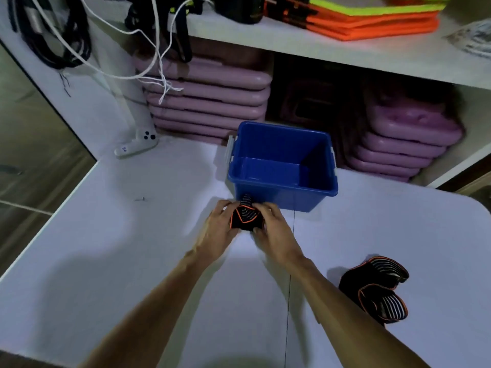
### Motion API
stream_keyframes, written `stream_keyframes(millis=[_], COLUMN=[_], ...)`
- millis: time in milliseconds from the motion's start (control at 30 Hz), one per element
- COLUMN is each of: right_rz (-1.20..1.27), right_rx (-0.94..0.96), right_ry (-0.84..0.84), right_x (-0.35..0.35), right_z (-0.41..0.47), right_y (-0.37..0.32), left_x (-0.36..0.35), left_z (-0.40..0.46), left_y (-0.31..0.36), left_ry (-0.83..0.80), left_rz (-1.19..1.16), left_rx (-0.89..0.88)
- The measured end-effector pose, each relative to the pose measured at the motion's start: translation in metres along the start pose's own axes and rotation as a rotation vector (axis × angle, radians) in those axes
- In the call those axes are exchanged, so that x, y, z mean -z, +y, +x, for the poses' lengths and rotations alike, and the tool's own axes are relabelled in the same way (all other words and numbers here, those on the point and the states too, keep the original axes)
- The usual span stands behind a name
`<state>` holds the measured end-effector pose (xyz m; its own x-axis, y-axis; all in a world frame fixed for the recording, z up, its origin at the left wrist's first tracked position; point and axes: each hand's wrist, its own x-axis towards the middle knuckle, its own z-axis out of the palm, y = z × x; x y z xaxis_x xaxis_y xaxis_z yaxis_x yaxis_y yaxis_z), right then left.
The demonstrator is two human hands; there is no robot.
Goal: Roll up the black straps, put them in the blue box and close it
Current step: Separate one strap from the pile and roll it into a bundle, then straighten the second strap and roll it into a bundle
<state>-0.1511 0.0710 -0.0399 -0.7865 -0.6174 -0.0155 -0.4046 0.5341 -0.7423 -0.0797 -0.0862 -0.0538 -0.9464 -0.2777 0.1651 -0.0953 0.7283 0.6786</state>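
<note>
Head view: I see both bare hands meeting just in front of the blue box, over the white surface (106, 248).
Left hand (220, 224): fingers curled round the left side of a black strap w/ orange edging (245, 217), gripping it.
Right hand (273, 227): fingers clamped on the right side of the same strap, thumb low near its bottom edge.
Strap in hand: bunched between both hands, striped grey/black inner face showing on top; one end pokes up toward the box wall. Can't tell if it touches the box.
Blue box (283, 196): open, no lid on it, upright on the surface just beyond the hands; inside looks bare, pale latches on its left and right sides.
Second strap pile (374, 290): black w/ orange trim, loose and unrolled, on the surface well to the right of my right forearm.
Small screw-like bit (138, 199): on the surface, left of the hands, too small to be sure.
Behind box: stacked purple trays (210, 102) under a shelf (318, 46); orange/yellow vests (372, 19) on top.
White cords (159, 62): hanging at upper left.
</note>
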Motion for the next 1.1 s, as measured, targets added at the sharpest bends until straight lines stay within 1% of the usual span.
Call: stream_keyframes(millis=[100, 300, 367, 467, 533, 600, 667, 733, 833, 933, 1000, 1100], right_rz=[-0.033, 0.070, 0.047, 0.065, 0.050, 0.003, -0.045, -0.065, -0.081, -0.106, -0.101, -0.037], right_rx=[0.027, -0.028, -0.026, -0.091, -0.092, -0.086, -0.099, -0.140, -0.215, -0.328, -0.422, -0.576], right_ry=[0.027, 0.075, 0.108, 0.129, 0.141, 0.174, 0.184, 0.220, 0.332, 0.441, 0.462, 0.392], right_x=[-0.001, 0.000, 0.003, 0.016, 0.028, 0.046, 0.063, 0.085, 0.109, 0.119, 0.119, 0.111], right_z=[0.005, -0.006, -0.018, -0.046, -0.067, -0.090, -0.106, -0.130, -0.172, -0.215, -0.240, -0.269], right_y=[0.003, -0.004, -0.007, -0.012, -0.014, -0.013, -0.011, -0.004, 0.009, 0.024, 0.037, 0.051], left_x=[-0.003, 0.001, 0.004, 0.003, -0.003, -0.014, -0.026, -0.040, -0.057, -0.067, -0.073, -0.085], left_z=[0.005, -0.003, -0.017, -0.044, -0.064, -0.083, -0.097, -0.105, -0.111, -0.114, -0.115, -0.116], left_y=[-0.002, 0.003, 0.009, 0.024, 0.039, 0.058, 0.072, 0.090, 0.113, 0.139, 0.157, 0.173], left_ry=[0.011, 0.037, 0.056, 0.119, 0.155, 0.144, 0.089, -0.021, -0.215, -0.386, -0.457, -0.487], left_rz=[0.014, 0.010, 0.019, 0.070, 0.102, 0.114, 0.082, 0.014, -0.030, -0.077, -0.150, -0.224], left_rx=[0.000, 0.001, 0.010, 0.036, 0.021, -0.017, -0.058, -0.122, -0.230, -0.326, -0.301, -0.239])
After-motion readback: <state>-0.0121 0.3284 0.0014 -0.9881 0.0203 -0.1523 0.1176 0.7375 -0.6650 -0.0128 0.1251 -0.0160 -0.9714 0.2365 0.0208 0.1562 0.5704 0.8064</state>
